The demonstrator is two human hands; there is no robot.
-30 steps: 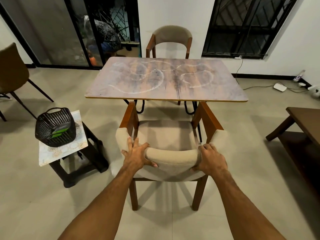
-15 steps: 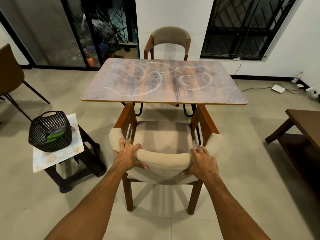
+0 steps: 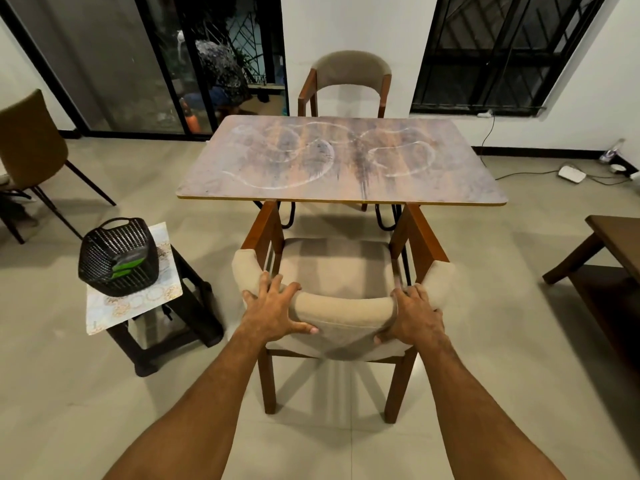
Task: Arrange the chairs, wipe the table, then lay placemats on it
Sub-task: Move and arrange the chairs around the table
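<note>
Both grips are on the near chair [image 3: 341, 263] backrest. Left grip [image 3: 273, 313] wraps its left end, fingers over the top, thumb on the rear face; right grip [image 3: 415, 317] wraps the right end. The chair is dead ahead, centred on the counter [image 3: 311, 198] near long edge, backrest axis parallel to that edge, so neither grip is nearer. Next push looks straight forward. Arm fronts sit right at the near edge, seat mostly not under yet. Versus 1 s ago: same hold, chair slightly closer in. Far chair [image 3: 351, 69] sits at the far edge.
</note>
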